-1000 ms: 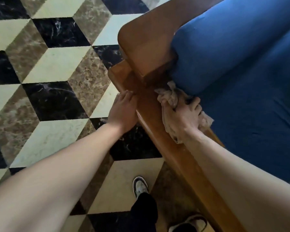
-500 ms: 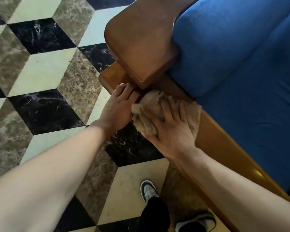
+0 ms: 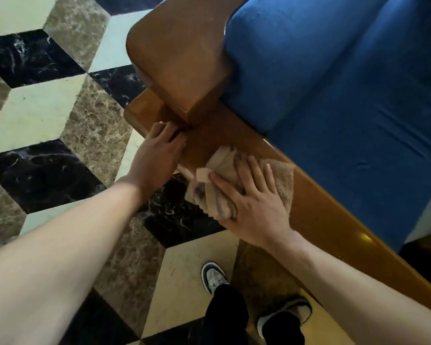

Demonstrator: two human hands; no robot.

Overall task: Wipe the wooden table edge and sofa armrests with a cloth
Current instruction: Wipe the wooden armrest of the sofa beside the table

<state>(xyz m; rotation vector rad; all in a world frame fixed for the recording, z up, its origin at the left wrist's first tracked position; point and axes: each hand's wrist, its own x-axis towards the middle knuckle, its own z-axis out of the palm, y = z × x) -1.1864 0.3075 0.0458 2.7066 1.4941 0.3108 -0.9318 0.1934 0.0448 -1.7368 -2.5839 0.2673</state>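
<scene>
A wooden sofa armrest [image 3: 177, 63] rises at the top centre, joined to a long wooden front rail [image 3: 316, 215] that runs down to the right. My right hand [image 3: 254, 202] lies flat on a crumpled beige cloth [image 3: 281, 180] and presses it onto the rail, fingers spread over it. My left hand [image 3: 159, 150] rests on the rail's corner just below the armrest, fingers against the wood, holding nothing. The cloth hangs partly over the rail's outer edge.
Blue seat cushions [image 3: 346, 95] fill the upper right behind the rail. The floor [image 3: 42, 115] is marble tiles in cream, brown and black. My two feet in sneakers [image 3: 214, 277] stand close to the rail at the bottom.
My right hand has slid the cloth from beside the cushion near the armrest base out along the rail toward me and to the right. My left hand stays at the corner.
</scene>
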